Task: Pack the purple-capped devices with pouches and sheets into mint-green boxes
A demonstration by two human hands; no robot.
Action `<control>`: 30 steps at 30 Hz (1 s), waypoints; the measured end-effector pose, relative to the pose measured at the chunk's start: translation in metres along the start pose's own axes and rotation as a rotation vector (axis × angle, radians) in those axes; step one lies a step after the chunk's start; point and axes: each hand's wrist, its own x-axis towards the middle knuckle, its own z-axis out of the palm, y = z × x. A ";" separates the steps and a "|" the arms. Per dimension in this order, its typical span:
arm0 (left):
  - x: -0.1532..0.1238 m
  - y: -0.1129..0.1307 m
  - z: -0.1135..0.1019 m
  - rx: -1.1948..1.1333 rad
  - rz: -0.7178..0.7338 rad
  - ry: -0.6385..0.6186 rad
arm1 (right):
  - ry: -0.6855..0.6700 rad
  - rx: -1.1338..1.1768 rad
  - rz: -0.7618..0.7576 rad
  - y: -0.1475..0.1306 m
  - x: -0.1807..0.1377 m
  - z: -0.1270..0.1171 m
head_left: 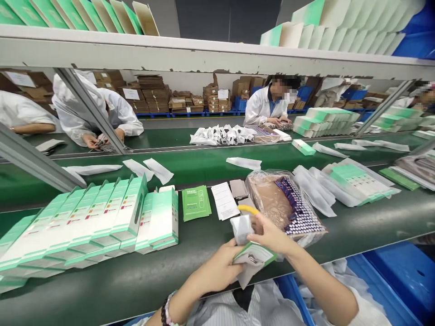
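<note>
My left hand [217,269] is closed around the lower side of a small green and white box [253,254] held over the near edge of the green bench [102,285]. My right hand [272,235] grips the box's open top, fingers pinched on a white wrapped item [242,227] that sticks up out of it. A yellow piece [248,209] shows just behind that item. Right of my hands lies a clear bag [288,203] with brown card and rows of small purple-tipped parts.
A long row of flat green and white boxes [84,222] fans across the bench on my left. A green leaflet [195,202] and a white paper [224,200] lie ahead. Beyond runs a green conveyor [204,165] with white sleeves; people in white coats work opposite. Blue crates [401,276] stand lower right.
</note>
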 end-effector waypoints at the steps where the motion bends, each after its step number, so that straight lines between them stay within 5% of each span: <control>1: 0.000 -0.006 -0.001 -0.083 -0.038 0.066 | 0.101 0.033 -0.020 -0.002 0.002 -0.009; 4: 0.001 -0.024 -0.002 -0.427 -0.170 0.384 | 0.481 0.106 -0.113 -0.011 0.003 -0.037; 6: 0.003 -0.032 0.000 -0.606 -0.214 0.556 | 0.607 0.111 -0.121 -0.015 0.000 -0.042; 11: 0.012 -0.037 0.014 -0.708 -0.212 0.613 | 0.359 -0.063 -0.040 -0.003 -0.010 0.018; 14: 0.015 -0.038 0.022 -0.689 -0.228 0.625 | 0.425 -0.394 -0.112 0.012 -0.007 0.049; 17: 0.012 -0.044 0.026 -0.703 -0.245 0.675 | 0.500 -0.603 -0.253 0.026 -0.001 0.050; 21: 0.008 -0.047 0.027 -0.644 -0.231 0.729 | 0.459 -0.385 -0.174 0.041 0.002 0.041; 26: 0.009 -0.037 0.023 -0.382 0.019 0.553 | 0.332 -0.107 0.002 0.051 -0.003 0.049; 30: 0.008 -0.032 0.025 -0.102 -0.050 0.557 | 0.305 0.017 0.045 0.059 -0.009 0.059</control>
